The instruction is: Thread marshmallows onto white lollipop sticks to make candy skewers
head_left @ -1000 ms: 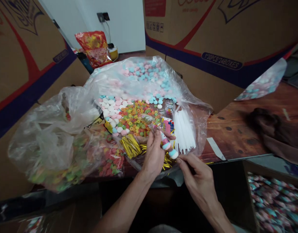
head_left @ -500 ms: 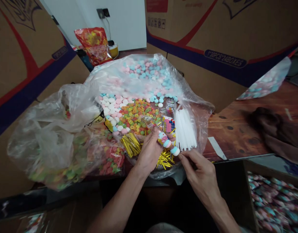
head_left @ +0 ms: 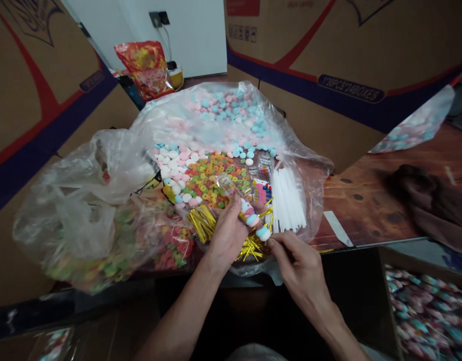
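Note:
A candy skewer [head_left: 252,219] of pink, blue and white pieces, partly in clear wrapping, slants across the front of the pile. My left hand [head_left: 228,231] is closed around its upper part, the thumb on top. At the lower end, the fingers of my right hand [head_left: 299,258] pinch the tip below the last blue and white piece. Gold twist ties [head_left: 251,249] lie beneath the skewer, and another bundle of gold ties [head_left: 201,223] is left of my left hand. Ring-shaped gummies [head_left: 211,173] spread behind it. White sticks [head_left: 287,200] lie behind my right hand.
Pink, white and blue candies spill from a large clear bag [head_left: 200,120]. A bag of gummy rings [head_left: 103,240] sits at left. Cardboard boxes [head_left: 351,55] stand behind. A box of wrapped candies [head_left: 430,311] is low right, and a brown cloth [head_left: 430,210] lies on the table [head_left: 366,180].
Both hands and the candy skewer have shifted slightly to the left. My right hand still pinches the skewer's lower end.

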`<state>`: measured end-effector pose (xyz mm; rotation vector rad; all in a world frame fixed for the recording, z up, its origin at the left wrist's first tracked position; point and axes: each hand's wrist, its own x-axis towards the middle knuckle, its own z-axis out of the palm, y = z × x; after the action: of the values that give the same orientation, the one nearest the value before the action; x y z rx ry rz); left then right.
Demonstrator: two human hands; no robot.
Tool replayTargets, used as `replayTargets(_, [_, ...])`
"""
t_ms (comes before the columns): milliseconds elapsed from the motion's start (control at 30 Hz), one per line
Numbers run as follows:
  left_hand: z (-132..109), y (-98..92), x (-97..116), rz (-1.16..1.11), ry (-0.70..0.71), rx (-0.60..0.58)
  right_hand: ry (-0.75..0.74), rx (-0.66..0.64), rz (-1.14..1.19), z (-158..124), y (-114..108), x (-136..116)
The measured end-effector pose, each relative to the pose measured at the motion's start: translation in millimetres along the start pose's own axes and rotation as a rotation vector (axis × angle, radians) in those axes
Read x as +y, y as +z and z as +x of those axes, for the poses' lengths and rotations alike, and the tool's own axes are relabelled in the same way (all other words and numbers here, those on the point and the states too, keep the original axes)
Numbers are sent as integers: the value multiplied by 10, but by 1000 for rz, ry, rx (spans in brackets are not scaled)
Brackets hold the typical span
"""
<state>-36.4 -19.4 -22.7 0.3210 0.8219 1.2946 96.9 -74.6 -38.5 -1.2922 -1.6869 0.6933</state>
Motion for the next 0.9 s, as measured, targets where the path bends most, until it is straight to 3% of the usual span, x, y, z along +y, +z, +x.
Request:
replayTargets(167, [-34, 38, -20, 26, 22, -68, 532, -155, 494, 43, -66, -24])
replayTargets(233, [-58, 62, -61, 47, 26, -83, 647, -180, 628, 62, -43, -22])
replayTargets(333, [-91, 88, -120, 58, 21, -85, 566, -103, 574, 68, 50, -21])
replayTargets(467, [-130, 98, -154, 28, -34, -111, 221, 89, 260, 43, 199, -9])
replayTargets(533, [-134, 81, -126, 41, -64, -116, 125, 136, 181, 33, 213, 7])
replayTargets(667, [-63, 13, 23, 92, -157, -140, 243, 30, 268, 50, 80, 32])
replayTargets(800, [66, -10, 143, 27, -26, -72, 342, -111, 362, 87, -26, 13])
replayTargets(900, [119, 3, 134, 0, -31, 1, 334, -151, 358, 83, -12, -1])
